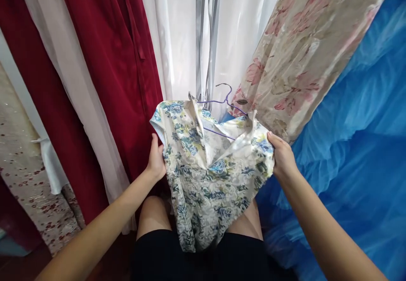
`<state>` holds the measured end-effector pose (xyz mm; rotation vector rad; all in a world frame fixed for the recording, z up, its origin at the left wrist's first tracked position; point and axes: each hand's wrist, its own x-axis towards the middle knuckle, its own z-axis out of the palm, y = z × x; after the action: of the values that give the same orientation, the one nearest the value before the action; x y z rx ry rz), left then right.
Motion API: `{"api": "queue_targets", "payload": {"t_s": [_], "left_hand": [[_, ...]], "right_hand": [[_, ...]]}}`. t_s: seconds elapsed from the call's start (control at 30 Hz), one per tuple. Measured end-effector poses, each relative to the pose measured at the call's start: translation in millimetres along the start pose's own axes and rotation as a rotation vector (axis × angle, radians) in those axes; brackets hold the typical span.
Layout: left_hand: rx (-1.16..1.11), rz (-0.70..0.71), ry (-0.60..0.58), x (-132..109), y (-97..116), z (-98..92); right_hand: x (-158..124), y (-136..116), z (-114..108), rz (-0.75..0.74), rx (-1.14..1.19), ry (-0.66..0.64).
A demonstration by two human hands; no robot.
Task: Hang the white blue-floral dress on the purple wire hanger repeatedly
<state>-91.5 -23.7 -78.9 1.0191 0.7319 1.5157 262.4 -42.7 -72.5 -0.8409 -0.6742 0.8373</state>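
A floral dress [218, 184] in cream, blue and green hangs in front of me, its neckline gaping in a V. Inside its shoulders sits a thin purple wire hanger [226, 100], the hook pointing up and touched by no hand. My left hand [156, 158] is closed on the dress's left side near the armhole, thumb up and fingers hidden behind the cloth. On the opposite side my right hand [281, 154] pinches the other armhole edge, its fingers partly behind the fabric. The lower part of the dress drapes over my lap.
Long garments hang all around: dark red gowns [104, 53] and a pale pink one on the left, white gowns [177, 31] at the back, a beige floral dress [294, 61] and a ruffled blue tulle gown [358, 145] on the right. A sequinned dress [25, 158] hangs far left.
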Motion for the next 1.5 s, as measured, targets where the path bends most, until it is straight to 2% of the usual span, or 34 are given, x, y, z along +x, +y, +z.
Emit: {"api": "queue_targets", "payload": {"t_s": [0.1, 0.17, 0.27, 0.37, 0.43, 0.47, 0.53, 0.6, 0.63, 0.67, 0.7, 0.73, 0.77, 0.8, 0.83, 0.87, 0.93, 1.03, 1.17, 1.4, 1.5], "left_hand": [[-0.014, 0.021, 0.086, -13, -21, -25.1], [0.044, 0.037, 0.110, -24, -33, -38.4], [0.137, 0.030, 0.151, -46, -46, -52.2], [0.236, -0.019, 0.156, -68, -56, -57.9], [0.257, -0.050, 0.135, -81, -62, -56.7], [0.243, -0.056, 0.136, -86, -64, -54.5], [0.180, -0.054, 0.193, -96, -70, -47.2], [0.105, -0.041, 0.283, -103, -75, -37.3], [0.078, -0.032, 0.324, -106, -77, -32.0], [0.064, -0.020, 0.349, -108, -79, -26.9], [0.065, -0.004, 0.363, -110, -80, -22.1], [0.078, 0.008, 0.372, -112, -81, -18.0], [0.099, 0.015, 0.385, -114, -82, -14.5], [0.121, 0.019, 0.397, -115, -82, -11.8], [0.136, 0.026, 0.405, -117, -82, -9.9], [0.141, 0.035, 0.411, -119, -81, -8.8], [0.128, 0.060, 0.424, -122, -80, -8.6], [0.090, 0.081, 0.467, -126, -79, -10.9], [0.098, 0.069, 0.519, -133, -84, -11.2], [0.168, 0.097, 0.489, -144, -95, 1.2], [0.241, 0.184, 0.473, -141, -101, 0.2]], "right_hand": [[4, -2, 26, -0.002, -0.005, -0.039], [1, -4, 33, -0.007, -0.026, -0.107], [-5, -10, 27, 0.047, -0.059, -0.221], [-5, -17, 15, 0.113, -0.132, -0.289], [-5, -18, 9, 0.089, -0.227, -0.309], [-7, -17, 6, 0.024, -0.292, -0.295], [-21, -9, 2, -0.233, -0.441, -0.173], [-48, 9, -1, -0.540, -0.549, 0.074], [-67, 22, -2, -0.653, -0.569, 0.202], [-87, 38, -3, -0.690, -0.556, 0.307], [-108, 54, -2, -0.644, -0.525, 0.330], [-127, 72, 0, -0.538, -0.486, 0.269], [-144, 89, 4, -0.379, -0.463, 0.109], [-157, 105, 8, -0.195, -0.445, -0.110], [-166, 119, 14, -0.064, -0.423, -0.240], [-171, 130, 20, 0.050, -0.407, -0.357], [-171, 144, 31, 0.169, -0.373, -0.466], [-163, 149, 44, 0.192, -0.307, -0.503], [-164, 146, 50, 0.221, -0.224, -0.471], [-177, 145, 44, 0.234, -0.145, -0.313], [-176, 139, 35, 0.249, -0.127, -0.291]]}}
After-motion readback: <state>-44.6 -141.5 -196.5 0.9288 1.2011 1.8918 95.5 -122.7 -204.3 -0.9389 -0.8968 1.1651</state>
